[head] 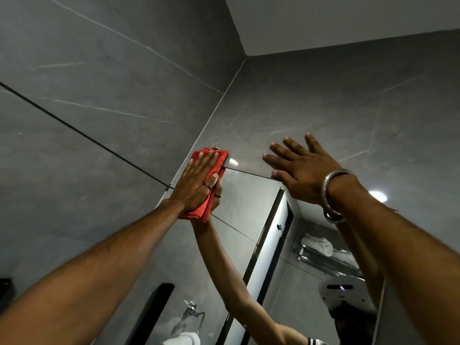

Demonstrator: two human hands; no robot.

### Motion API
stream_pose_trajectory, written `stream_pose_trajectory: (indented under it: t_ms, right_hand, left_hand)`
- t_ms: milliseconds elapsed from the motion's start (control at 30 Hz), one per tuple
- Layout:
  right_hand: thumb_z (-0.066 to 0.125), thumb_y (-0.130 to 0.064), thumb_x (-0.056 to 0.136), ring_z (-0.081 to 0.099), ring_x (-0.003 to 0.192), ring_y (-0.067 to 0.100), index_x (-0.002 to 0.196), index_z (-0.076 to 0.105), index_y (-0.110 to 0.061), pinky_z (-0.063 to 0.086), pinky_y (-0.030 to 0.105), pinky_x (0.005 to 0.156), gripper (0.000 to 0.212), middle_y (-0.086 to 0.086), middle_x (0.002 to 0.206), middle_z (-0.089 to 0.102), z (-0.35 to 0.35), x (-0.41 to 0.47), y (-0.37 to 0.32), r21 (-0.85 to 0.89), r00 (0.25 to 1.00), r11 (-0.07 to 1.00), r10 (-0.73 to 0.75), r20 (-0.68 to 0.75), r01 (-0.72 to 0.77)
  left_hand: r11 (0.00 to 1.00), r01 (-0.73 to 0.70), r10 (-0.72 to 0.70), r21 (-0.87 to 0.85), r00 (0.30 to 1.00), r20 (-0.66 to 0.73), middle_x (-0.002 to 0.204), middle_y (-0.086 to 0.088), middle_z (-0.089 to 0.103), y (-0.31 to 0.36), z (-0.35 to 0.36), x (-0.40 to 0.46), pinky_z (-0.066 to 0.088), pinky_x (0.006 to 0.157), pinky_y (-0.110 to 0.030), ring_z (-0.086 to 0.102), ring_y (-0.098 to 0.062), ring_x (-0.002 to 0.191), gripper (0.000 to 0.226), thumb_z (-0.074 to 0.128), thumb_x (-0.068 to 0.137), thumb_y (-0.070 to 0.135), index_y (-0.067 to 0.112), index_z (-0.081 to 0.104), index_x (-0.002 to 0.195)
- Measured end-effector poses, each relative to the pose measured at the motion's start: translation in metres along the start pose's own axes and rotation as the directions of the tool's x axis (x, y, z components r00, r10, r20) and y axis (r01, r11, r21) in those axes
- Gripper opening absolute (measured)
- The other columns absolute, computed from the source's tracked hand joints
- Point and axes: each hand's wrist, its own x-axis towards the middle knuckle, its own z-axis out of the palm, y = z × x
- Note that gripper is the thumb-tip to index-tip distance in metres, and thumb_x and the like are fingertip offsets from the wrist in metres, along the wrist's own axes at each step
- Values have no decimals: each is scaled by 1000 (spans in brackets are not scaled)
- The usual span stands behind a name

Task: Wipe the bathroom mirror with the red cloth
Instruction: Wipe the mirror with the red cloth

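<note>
A folded red cloth (207, 190) is pressed flat against the upper left corner of a bathroom mirror (249, 202) at the centre of the frame, seen from below through a head-worn camera. The cloth is pinned under the left hand (196, 181), whose fingers are laid out straight across it rather than curled around it; a ring (207, 186) is worn on the thumb. The cloth's top edge is seen level with the mirror's upper edge, and its lower end shows below the heel of the palm.

To the right of centre, the right hand (302, 170) is held open with fingers spread, empty, and placed across the mirror's top edge, with fingertips over the grey tiled wall (323, 100) above. Whether the palm is touching the surface cannot be told. A metal bangle (334, 195) is worn on that wrist.

Both forearms are shown reaching up from the lower corners of the frame. The left arm and the cloth are doubled in the glass, meeting their reflection at the cloth. Also reflected, at the lower right, are a white headset (341, 292), a chrome rack (323, 257) with a rolled white towel (321, 245), and a ceiling light (377, 195). A towel ring (193, 317) is reflected near the bottom centre. A pale ceiling (348, 21) fills the upper right.
</note>
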Motion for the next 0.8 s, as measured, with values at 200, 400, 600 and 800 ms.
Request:
stream_pose_trajectory:
  t_ms: [200,400,600,800]
  right_hand:
    - [-4,-64,101,-8,163,18,163,-1,-47,-15,57,128,65,-13,174,-7,2,4,-8,13,998,999,50,-23,-50]
    - [-4,-65,101,-9,164,22,164,-1,-46,-11,64,128,65,-11,175,-7,1,16,-19,16,991,992,123,-44,-122]
    - [-1,-66,101,-10,164,27,164,-1,-45,-10,69,125,66,-9,176,-8,0,32,-36,-27,989,989,144,-13,-144]
    - [-2,-63,102,-9,164,30,165,3,-40,-9,69,126,67,-5,177,-5,-6,26,-47,-20,987,987,160,11,-160]
  left_hand:
    - [988,147,-147,-56,989,-3,174,5,-7,-17,-4,-1,-7,132,-45,-11,-15,161,56,24,113,28,24,2,164]
    - [1000,-16,16,7,1000,-18,174,1,-6,-4,10,-41,-5,131,-49,-12,-19,161,59,18,108,33,20,4,164]
    - [934,-329,324,139,944,56,173,2,-14,29,31,-66,-11,131,-41,-11,-19,161,61,17,109,41,25,-4,164]
    - [998,0,1,61,1000,-11,174,-3,-4,5,18,-44,-1,130,-54,-8,-22,161,60,18,108,36,21,1,164]
